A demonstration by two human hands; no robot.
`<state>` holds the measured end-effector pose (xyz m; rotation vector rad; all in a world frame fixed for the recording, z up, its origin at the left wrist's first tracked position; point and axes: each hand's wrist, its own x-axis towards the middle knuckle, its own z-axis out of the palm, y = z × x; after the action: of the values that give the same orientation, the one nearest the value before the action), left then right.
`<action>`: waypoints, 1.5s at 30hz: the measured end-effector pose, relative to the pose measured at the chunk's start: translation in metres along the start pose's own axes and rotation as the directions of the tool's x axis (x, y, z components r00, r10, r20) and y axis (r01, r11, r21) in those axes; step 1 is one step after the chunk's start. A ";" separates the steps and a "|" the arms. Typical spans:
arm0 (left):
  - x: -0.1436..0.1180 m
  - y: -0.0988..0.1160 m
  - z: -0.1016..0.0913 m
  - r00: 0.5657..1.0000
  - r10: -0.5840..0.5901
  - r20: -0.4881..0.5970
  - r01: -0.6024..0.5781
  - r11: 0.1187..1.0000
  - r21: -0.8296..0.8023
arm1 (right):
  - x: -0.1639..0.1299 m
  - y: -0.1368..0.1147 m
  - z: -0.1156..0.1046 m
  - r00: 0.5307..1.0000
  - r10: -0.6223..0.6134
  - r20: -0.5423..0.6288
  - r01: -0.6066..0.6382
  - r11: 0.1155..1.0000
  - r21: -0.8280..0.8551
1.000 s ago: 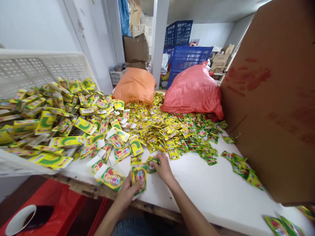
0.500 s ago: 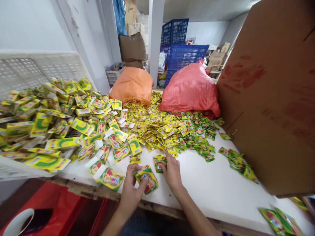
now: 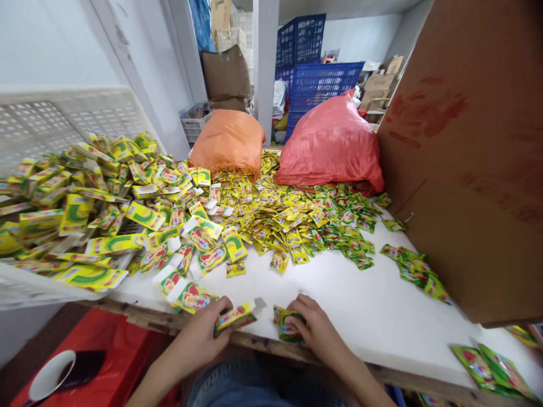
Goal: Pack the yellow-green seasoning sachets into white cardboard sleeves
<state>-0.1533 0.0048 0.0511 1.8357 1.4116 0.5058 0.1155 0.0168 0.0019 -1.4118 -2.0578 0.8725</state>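
2 hands grip goods: left hand (image 3: 199, 339) a small carton (image 3: 235, 316), right hand (image 3: 316, 330) green sachets (image 3: 288, 325); print unreadable.

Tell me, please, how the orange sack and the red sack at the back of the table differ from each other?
The orange sack is the smaller and squatter; the red sack is larger and rises to a peak. The orange sack lies to the left, nearer the flat cartons, while the red sack lies to the right, nearer the cardboard box. Both are full, rest on the white table and border the heap of small sachets.
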 end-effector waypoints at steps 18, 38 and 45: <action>0.043 0.015 0.067 0.979 -0.195 0.065 0.162 0.535 -0.829 | -0.008 -0.006 0.013 0.983 0.115 0.141 -0.162 0.904 0.396; 0.044 0.031 0.081 0.970 -0.237 0.045 0.162 0.506 -0.847 | -0.003 -0.006 -0.020 0.962 0.234 -0.142 -0.102 0.788 0.607; 0.050 0.033 0.086 0.977 -0.066 0.201 0.199 0.598 -0.776 | 0.030 -0.038 -0.047 0.975 -0.068 -0.211 0.118 0.965 0.234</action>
<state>-0.0564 0.0205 0.0150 0.9920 0.9524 0.7498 0.1145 0.0460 0.0632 -1.2072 -1.7824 0.8724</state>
